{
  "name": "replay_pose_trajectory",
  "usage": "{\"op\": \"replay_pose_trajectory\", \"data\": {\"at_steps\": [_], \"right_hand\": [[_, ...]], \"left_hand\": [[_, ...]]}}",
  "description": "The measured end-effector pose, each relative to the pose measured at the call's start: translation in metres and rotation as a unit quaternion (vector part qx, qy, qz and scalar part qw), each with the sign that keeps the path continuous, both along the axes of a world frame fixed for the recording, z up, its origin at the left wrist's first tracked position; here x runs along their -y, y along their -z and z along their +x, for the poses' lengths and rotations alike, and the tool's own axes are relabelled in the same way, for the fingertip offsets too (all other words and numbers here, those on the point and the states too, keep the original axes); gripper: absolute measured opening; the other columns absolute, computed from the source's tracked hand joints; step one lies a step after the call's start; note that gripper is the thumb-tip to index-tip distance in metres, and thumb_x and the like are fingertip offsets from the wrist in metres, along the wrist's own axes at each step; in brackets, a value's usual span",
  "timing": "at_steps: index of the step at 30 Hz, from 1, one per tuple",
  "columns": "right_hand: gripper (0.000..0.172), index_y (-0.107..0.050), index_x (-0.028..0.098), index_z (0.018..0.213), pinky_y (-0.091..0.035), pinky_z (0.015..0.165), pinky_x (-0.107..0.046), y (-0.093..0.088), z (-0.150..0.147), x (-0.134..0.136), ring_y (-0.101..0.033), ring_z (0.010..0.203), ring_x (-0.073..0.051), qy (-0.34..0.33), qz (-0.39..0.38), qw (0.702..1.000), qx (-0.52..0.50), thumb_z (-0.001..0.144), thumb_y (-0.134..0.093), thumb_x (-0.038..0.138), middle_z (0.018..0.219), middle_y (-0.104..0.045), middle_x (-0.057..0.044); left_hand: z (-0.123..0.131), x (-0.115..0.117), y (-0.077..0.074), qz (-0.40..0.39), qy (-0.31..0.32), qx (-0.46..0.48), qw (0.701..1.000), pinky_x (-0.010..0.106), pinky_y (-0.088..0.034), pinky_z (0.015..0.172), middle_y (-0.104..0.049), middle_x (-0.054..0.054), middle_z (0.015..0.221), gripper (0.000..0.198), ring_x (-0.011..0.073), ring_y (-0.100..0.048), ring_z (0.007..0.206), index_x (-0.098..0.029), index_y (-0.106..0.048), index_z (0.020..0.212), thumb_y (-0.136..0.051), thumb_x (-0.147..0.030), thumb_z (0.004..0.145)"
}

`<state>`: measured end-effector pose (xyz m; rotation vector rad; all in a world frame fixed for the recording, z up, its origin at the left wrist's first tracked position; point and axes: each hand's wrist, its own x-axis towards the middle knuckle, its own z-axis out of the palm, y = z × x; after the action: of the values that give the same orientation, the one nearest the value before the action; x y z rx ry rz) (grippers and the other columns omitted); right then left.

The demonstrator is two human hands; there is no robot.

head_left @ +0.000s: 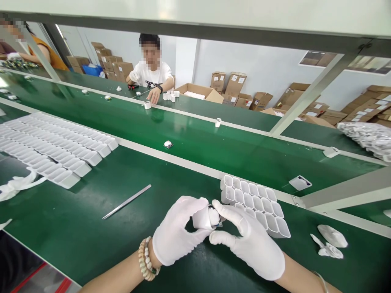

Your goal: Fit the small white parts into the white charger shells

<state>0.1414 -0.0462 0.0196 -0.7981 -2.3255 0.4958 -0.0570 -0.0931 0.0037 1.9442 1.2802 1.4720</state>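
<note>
My gloved left hand (180,230) grips a small white plastic housing (200,219) lying on its side, its mouth turned right. At that mouth, my gloved right hand (250,236) pinches a small circuit board with a white domed part (214,217) between thumb and fingers. The board touches the housing's opening; how deep it sits, I cannot tell. Just behind my right hand stand rows of open white housings (259,203), partly hidden by it. Metal tweezers (126,202) lie on the green bench to the left of my hands.
A large block of white housings (55,142) fills the bench's left side. Beyond a pale rail, the green conveyor (189,138) carries a domed board (168,144) and a white unit (300,183). Crumpled gloves (331,240) lie right. A co-worker (152,73) sits opposite. An overhead shelf crosses the top.
</note>
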Motion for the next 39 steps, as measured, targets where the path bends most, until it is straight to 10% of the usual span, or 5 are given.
{"op": "replay_pose_trajectory", "data": {"at_steps": [9, 23, 33, 39], "right_hand": [[0.066, -0.003, 0.035, 0.159, -0.065, 0.064, -0.039, 0.007, -0.011, 0.016, -0.075, 0.078, -0.024, 0.031, 0.022, 0.999, 0.036, 0.102, -0.034, 0.050, 0.096, -0.075, -0.006], [0.057, -0.026, 0.033, 0.152, -0.059, 0.060, -0.035, 0.015, -0.011, 0.015, -0.066, 0.067, -0.020, -0.025, -0.030, 0.997, -0.064, 0.098, -0.046, 0.034, 0.085, -0.070, -0.002], [0.060, -0.039, 0.022, 0.146, -0.055, 0.092, -0.046, -0.014, -0.003, 0.005, -0.067, 0.089, -0.020, -0.010, -0.310, 0.949, -0.063, 0.093, -0.059, 0.040, 0.099, -0.067, -0.006], [0.043, -0.061, 0.017, 0.124, -0.057, 0.087, -0.043, -0.029, -0.005, -0.012, -0.070, 0.092, -0.024, -0.034, -0.390, 0.917, -0.075, 0.096, -0.051, 0.049, 0.095, -0.073, -0.008]], "left_hand": [[0.004, 0.001, -0.007, 0.023, -0.026, -0.003, 0.999, 0.035, -0.058, 0.085, -0.067, 0.007, 0.107, 0.045, 0.0205, -0.066, 0.096, -0.024, -0.055, 0.119, -0.072, -0.009, 0.080], [0.007, 0.005, -0.006, -0.019, 0.022, 0.061, 0.998, 0.038, -0.059, 0.086, -0.071, 0.004, 0.104, 0.046, 0.0206, -0.069, 0.092, -0.028, -0.059, 0.119, -0.071, -0.008, 0.080], [0.004, 0.006, -0.001, -0.121, 0.092, 0.214, 0.965, 0.041, -0.058, 0.097, -0.072, 0.008, 0.115, 0.054, 0.0231, -0.071, 0.100, -0.026, -0.059, 0.125, -0.082, -0.027, 0.077], [0.005, 0.002, -0.007, -0.120, 0.143, 0.223, 0.957, 0.040, -0.058, 0.096, -0.074, 0.005, 0.112, 0.057, 0.0207, -0.072, 0.098, -0.028, -0.056, 0.129, -0.078, -0.015, 0.079]]}}
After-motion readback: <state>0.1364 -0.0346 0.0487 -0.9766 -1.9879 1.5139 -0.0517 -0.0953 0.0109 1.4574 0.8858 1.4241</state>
